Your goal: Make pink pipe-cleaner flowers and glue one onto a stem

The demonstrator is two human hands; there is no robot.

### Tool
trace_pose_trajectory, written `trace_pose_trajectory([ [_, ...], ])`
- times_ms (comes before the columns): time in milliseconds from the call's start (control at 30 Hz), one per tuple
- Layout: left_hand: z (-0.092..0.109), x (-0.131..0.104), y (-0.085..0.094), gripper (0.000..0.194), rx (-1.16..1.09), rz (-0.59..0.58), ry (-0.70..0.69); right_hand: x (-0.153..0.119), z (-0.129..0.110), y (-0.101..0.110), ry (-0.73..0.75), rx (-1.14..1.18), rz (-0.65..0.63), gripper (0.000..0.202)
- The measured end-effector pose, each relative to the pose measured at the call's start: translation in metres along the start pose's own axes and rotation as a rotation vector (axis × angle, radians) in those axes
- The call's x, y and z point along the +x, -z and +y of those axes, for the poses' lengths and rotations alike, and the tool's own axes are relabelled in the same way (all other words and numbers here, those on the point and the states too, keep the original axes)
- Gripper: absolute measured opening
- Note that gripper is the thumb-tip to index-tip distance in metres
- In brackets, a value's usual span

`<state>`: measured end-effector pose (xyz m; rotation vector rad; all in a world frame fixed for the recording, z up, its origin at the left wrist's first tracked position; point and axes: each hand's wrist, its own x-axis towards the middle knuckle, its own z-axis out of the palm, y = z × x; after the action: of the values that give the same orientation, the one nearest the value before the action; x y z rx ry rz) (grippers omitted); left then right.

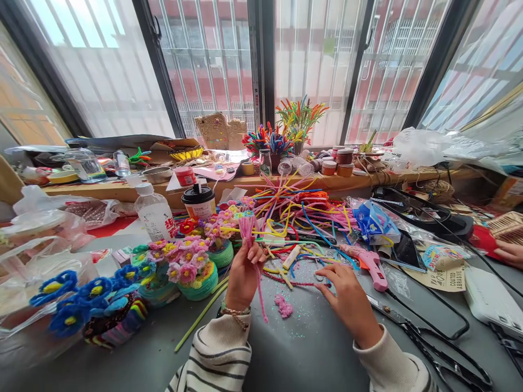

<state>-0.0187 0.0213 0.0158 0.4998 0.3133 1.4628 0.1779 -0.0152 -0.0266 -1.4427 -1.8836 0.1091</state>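
My left hand (242, 272) is closed around a bundle of pink pipe cleaners (247, 226), held upright over the table, with one strand hanging down below the hand. My right hand (347, 296) hovers low over the table, thumb and forefinger apart, with nothing visible held between them. By its fingertips lies a dark red tinsel pipe cleaner (292, 281). Between my hands a small fuzzy pink clump (283, 306) rests among scattered glitter. Pots of pink pipe-cleaner flowers (192, 258) and blue pipe-cleaner flowers (96, 291) stand left of my left hand.
Behind my hands spreads a tangled heap of coloured pipe cleaners (298, 204). To the right are a pink glue gun (373, 267), large black scissors (433, 340) and a white box-shaped device (492, 296). A plastic bottle (153, 212) stands left. Another person's hand (510, 253) shows at the far right.
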Motion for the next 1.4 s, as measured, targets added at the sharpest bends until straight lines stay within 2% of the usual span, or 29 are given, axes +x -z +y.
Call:
trace_pose_trajectory([
  [100,-0.006,-0.002,0.0,0.017,0.257,-0.032,0.158,0.012,-0.02,0.006,-0.114,0.319,-0.049,0.024],
  [200,-0.012,-0.005,0.0,0.021,0.513,-0.164,0.345,0.032,-0.042,0.001,-0.182,0.706,-0.228,0.034],
  [267,-0.013,-0.007,0.001,0.024,0.61,-0.229,0.425,0.044,-0.052,-0.008,-0.231,0.863,-0.298,0.036],
  [400,-0.013,-0.007,0.001,0.03,0.742,-0.248,0.492,0.05,-0.054,-0.025,-0.367,1.122,-0.282,0.033],
  [533,-0.013,-0.007,0.002,0.036,0.902,-0.276,0.561,0.044,-0.046,-0.031,-0.377,1.266,-0.356,0.035],
  [700,-0.011,-0.006,0.002,0.033,0.961,-0.363,0.611,0.04,-0.045,-0.032,-0.356,1.275,-0.413,0.037],
  [800,-0.011,-0.006,0.001,0.034,0.974,-0.349,0.612,0.041,-0.045,-0.031,-0.413,1.298,-0.401,0.037],
  [900,-0.012,-0.005,0.001,0.036,0.968,-0.248,0.525,0.043,-0.041,-0.028,-0.463,1.308,-0.302,0.035],
  [967,-0.013,-0.005,0.002,0.037,0.987,-0.206,0.459,0.045,-0.037,-0.027,-0.443,1.253,-0.254,0.032],
  [1200,-0.02,0.0,0.009,0.035,1.173,-0.179,0.307,0.045,-0.028,-0.032,-0.238,0.777,-0.153,0.02],
  [1300,-0.021,0.0,0.009,0.033,1.168,-0.156,0.219,0.044,-0.029,-0.032,-0.221,0.684,-0.12,0.02],
  [1400,-0.022,0.001,0.009,0.032,1.184,-0.121,0.145,0.044,-0.03,-0.033,-0.233,0.686,-0.114,0.024],
])
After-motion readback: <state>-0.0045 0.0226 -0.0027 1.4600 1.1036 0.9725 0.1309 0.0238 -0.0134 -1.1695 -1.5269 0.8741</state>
